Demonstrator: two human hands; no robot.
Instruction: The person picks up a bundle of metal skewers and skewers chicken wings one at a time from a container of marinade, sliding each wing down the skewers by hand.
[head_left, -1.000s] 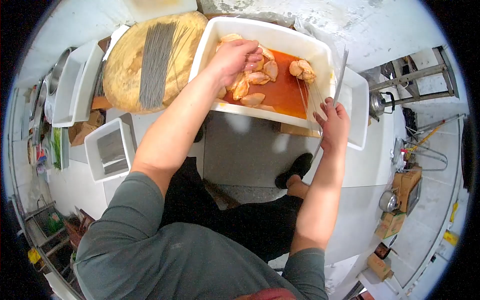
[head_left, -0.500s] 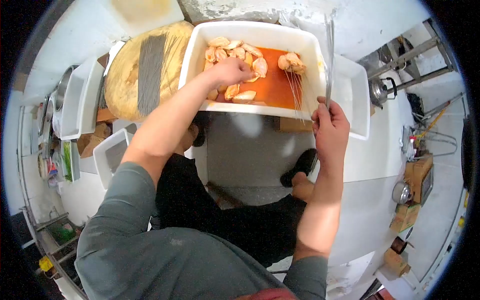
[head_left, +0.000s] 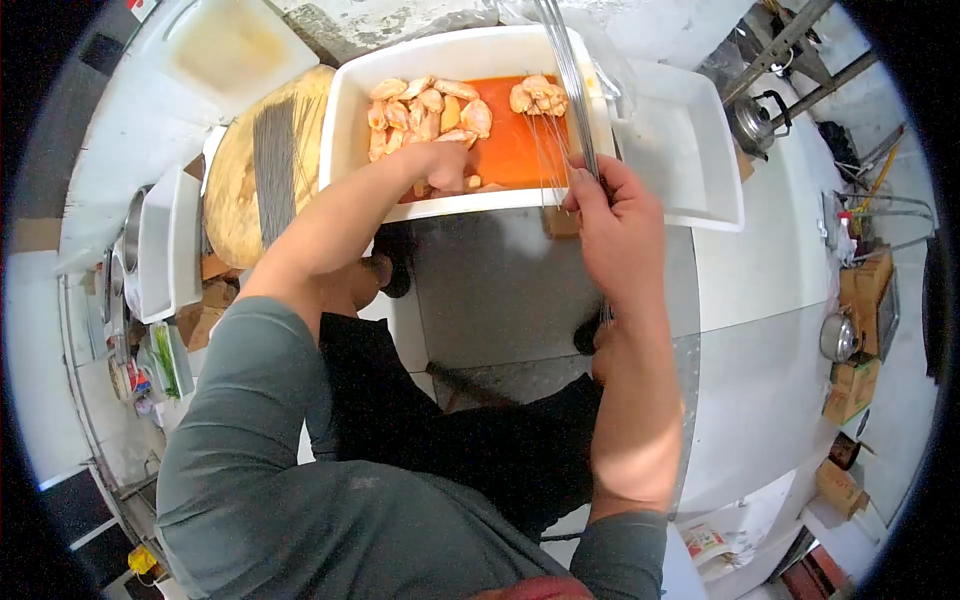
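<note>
My left hand [head_left: 446, 168] reaches into a white tub [head_left: 345, 150], fingers curled downward and closed at a chicken wing [head_left: 474, 183] near the front wall. The fingertips are partly hidden. Raw chicken wings [head_left: 430, 101] lie grouped in the tub's left half, in reddish-orange liquid [head_left: 515, 150]. In my right hand [head_left: 618, 215] is a bundle of thin metal skewers [head_left: 570, 75], held upright just beyond the tub's front right corner. Several chicken pieces threaded on skewers [head_left: 538, 97] rest at the tub's right side, with the skewer ends pointing toward me.
A round wooden board [head_left: 228, 190] left of the tub bears a row of thin skewers [head_left: 273, 165]. Another white tub [head_left: 690, 150] stands at the right, with a kettle [head_left: 752, 125] beyond it. A white bin [head_left: 165, 245] is on the left. A wall [head_left: 400, 22] bounds the back.
My left hand has moved from the middle wings to those by the tub's front wall. My right hand has come closer to the tub, still holding the skewers. The whole view has shifted.
</note>
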